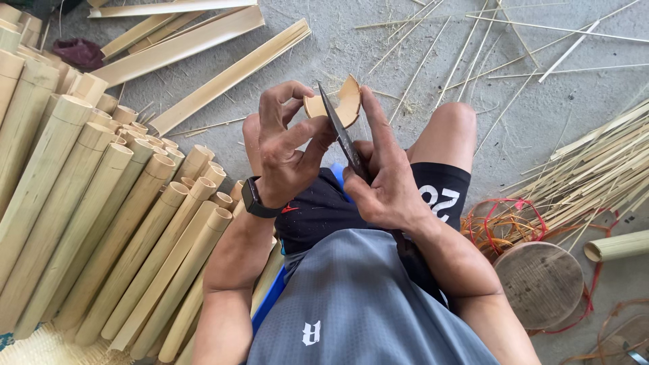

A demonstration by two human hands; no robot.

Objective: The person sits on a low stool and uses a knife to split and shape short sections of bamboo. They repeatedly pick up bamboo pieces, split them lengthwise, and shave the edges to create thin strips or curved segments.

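I see bamboo tubes [101, 223] piled on the concrete floor [378, 40] at my left, thin bamboo strips [595, 169] heaped at my right, and between my knees my left hand [287, 152] grips a curved bamboo piece [336, 103] while my right hand [385, 179] clasps a dark knife [340, 132] pressed against it.

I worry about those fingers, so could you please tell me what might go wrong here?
1. The dark knife blade sits in the curved pale bamboo piece between both thumbs; a slip could cut the left hand.
2. The right hand works above the bare knee; the blade might drop there.
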